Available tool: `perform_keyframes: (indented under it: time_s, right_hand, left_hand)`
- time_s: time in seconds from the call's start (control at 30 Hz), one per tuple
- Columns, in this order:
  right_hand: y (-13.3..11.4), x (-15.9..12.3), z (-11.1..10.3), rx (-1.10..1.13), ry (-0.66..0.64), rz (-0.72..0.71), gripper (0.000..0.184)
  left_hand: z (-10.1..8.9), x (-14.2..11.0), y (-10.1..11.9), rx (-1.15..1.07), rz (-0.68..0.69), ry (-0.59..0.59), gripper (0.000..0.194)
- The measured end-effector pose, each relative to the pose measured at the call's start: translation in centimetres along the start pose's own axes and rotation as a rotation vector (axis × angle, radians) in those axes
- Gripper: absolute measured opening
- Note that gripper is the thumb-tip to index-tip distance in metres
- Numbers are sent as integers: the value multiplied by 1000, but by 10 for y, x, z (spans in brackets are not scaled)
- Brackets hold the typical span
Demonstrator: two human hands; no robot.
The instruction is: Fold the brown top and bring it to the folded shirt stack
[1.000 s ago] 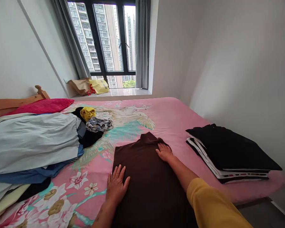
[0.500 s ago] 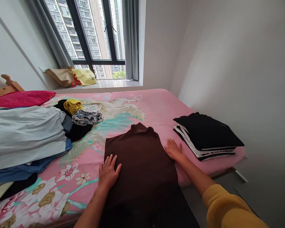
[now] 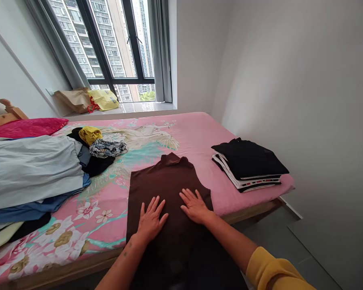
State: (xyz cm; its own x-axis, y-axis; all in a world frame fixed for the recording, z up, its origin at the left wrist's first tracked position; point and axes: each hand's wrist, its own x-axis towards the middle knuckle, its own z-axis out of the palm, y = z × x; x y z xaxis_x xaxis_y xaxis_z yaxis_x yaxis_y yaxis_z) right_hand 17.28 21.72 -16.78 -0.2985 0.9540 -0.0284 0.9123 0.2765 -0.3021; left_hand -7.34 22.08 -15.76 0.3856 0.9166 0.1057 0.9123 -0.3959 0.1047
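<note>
Left hand (image 3: 150, 219) and right hand (image 3: 194, 205): fingers spread, pressed flat on brown garment (image 3: 169, 181) laid over pink bedsheet (image 3: 196, 137). Folded stack (image 3: 249, 163) right of fingertips, well apart. Loose clothes pile (image 3: 33, 173) left of fingers.

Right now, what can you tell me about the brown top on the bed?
The brown top is dark, plain, soft-looking cloth with a small raised collar pointing toward the window. It lies flat on the pink flowered bedsheet, its lower end hanging over the bed's near edge. The left hand and right hand rest flat on it, fingers spread.
</note>
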Motion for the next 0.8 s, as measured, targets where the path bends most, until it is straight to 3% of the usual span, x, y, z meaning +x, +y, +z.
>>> perform_keyframes:
  time_s: [0.07,0.17,0.3,0.4,0.53,0.67,0.8]
  right_hand:
    - [28,-19,-1,-41,4,152,62]
    - [66,-51,-3,-109,17,358,60]
    - [84,-77,-10,-127,94,477,57]
    - [75,-86,-13,-126,218,237,63]
    - [70,-97,-10,-188,154,-141,79]
    - [87,-97,0,-256,110,-293,77]
    - [104,-81,6,-302,188,-459,74]
  left_hand:
    - [6,-21,-17,12,-75,-28,58]
    - [11,-47,-59,63,-264,-42,59]
    - [5,-65,-92,42,-336,-40,54]
    - [-5,-77,-95,-16,-186,-1,50]
    - [-16,-101,-98,-6,146,-47,59]
    - [-12,-115,-105,60,180,-56,68]
    - [-3,-110,-108,122,196,66,74]
